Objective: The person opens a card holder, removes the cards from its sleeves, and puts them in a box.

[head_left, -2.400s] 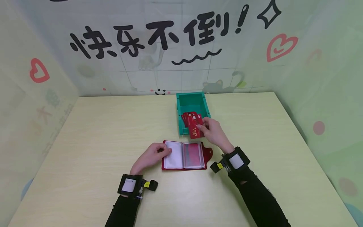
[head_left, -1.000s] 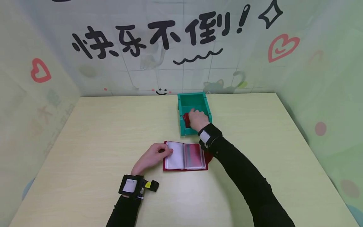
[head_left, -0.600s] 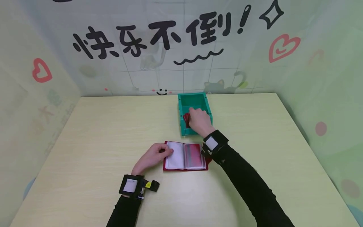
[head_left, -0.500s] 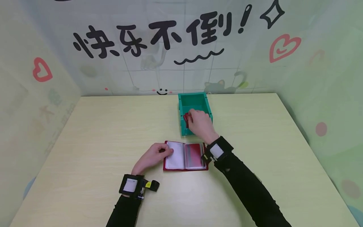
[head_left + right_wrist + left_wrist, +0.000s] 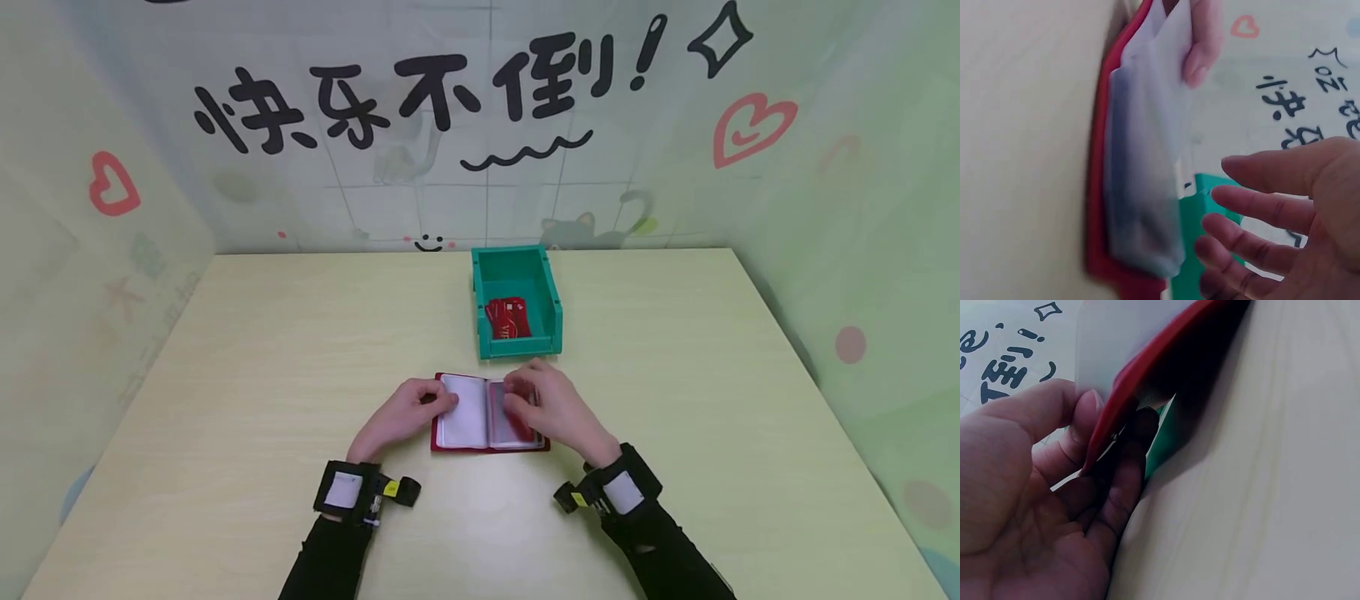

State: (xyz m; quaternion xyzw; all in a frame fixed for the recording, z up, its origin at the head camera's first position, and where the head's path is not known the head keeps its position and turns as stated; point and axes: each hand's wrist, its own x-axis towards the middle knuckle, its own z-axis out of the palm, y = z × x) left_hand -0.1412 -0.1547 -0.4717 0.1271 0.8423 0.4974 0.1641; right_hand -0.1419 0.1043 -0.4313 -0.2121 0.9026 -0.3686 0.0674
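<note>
Head view: right hand (image 5: pixel 553 408) moved from bin (image 5: pixel 513 271) at 12 o'clock to over 3 o'clock half of album (image 5: pixel 467 421), fingers parted, empty; left hand (image 5: pixel 405 410) pinches its 9 o'clock edge. Cards (image 5: pixel 508 318) lie in bin; work looks back on album.

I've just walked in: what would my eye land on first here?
Probably the big black Chinese characters running across the backdrop come first. Next comes the teal bin on the pale table, with red cards heaped at its near end. In front of it a red-covered card album is spread open, the left hand pinching its left edge, the right hand above its right-hand pages.
</note>
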